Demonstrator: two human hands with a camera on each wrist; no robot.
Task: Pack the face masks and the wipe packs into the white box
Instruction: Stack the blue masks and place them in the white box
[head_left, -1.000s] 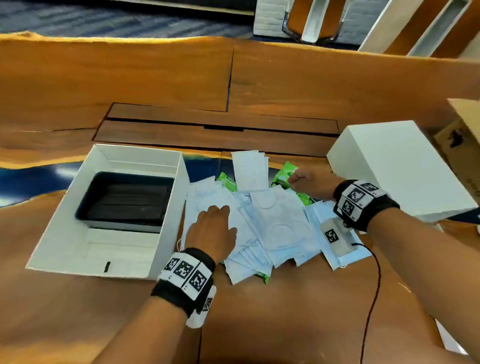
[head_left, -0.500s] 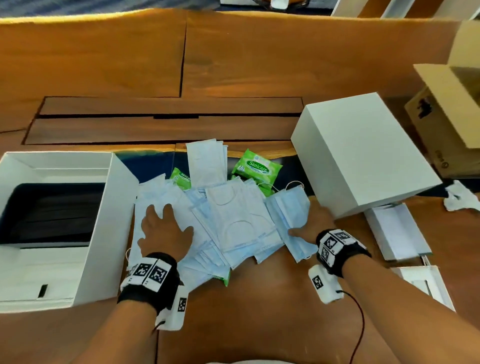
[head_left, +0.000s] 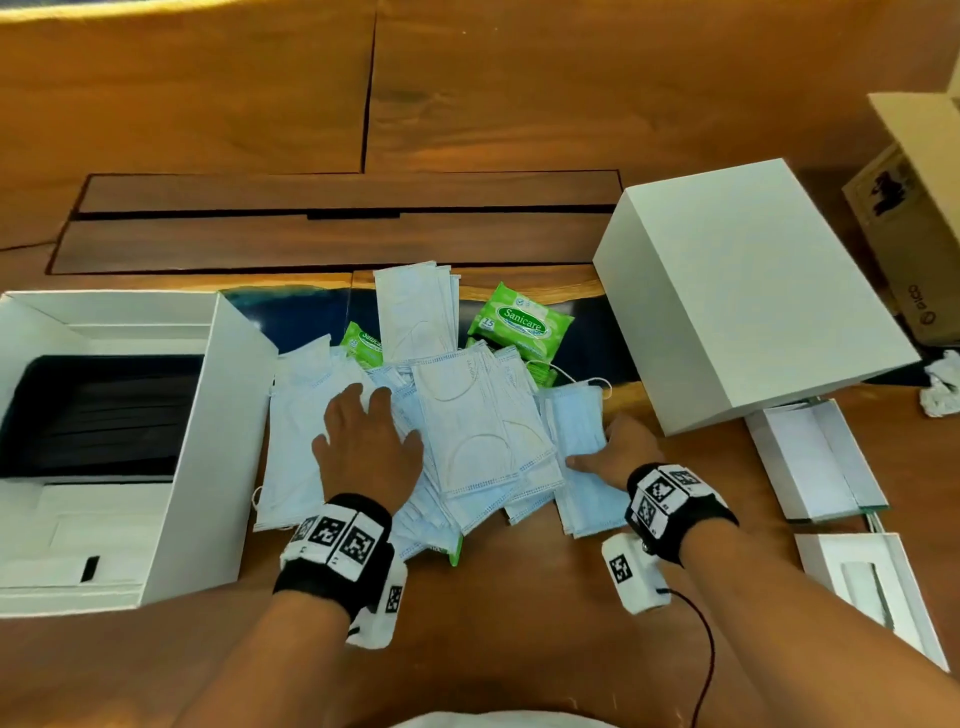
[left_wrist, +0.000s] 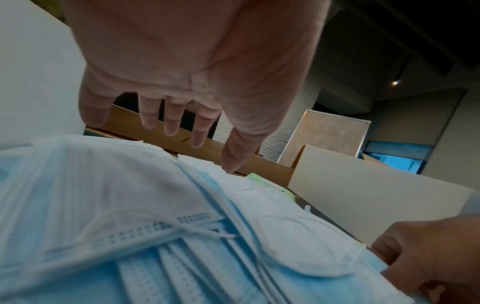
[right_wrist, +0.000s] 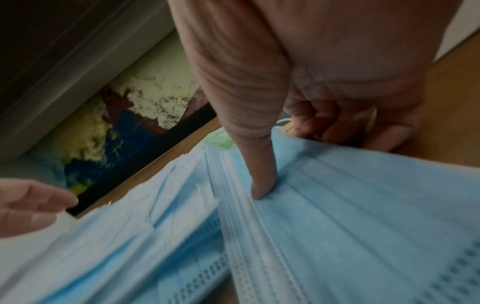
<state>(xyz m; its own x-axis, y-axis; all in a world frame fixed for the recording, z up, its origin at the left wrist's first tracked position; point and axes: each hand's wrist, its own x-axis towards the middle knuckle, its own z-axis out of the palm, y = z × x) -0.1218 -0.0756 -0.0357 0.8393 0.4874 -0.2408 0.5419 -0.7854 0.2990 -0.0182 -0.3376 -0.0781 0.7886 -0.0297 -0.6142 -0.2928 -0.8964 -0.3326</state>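
A: What do the hands do?
B: The left hand (head_left: 366, 447) lies flat, fingers released, on the face masks (head_left: 483, 431); the right hand (head_left: 618, 449) pinches their right edge.
A: Beyond?
B: Green wipe packs (head_left: 519, 325) behind the pile; the open white box (head_left: 208, 426) sits left on the tabletop (head_left: 519, 623).

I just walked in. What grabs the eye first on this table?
A messy heap of pale blue face masks fills the table's middle, with the left hand flat on it and the right hand gripping its right edge. Green wipe packs peek out behind; an open white box waits at left.
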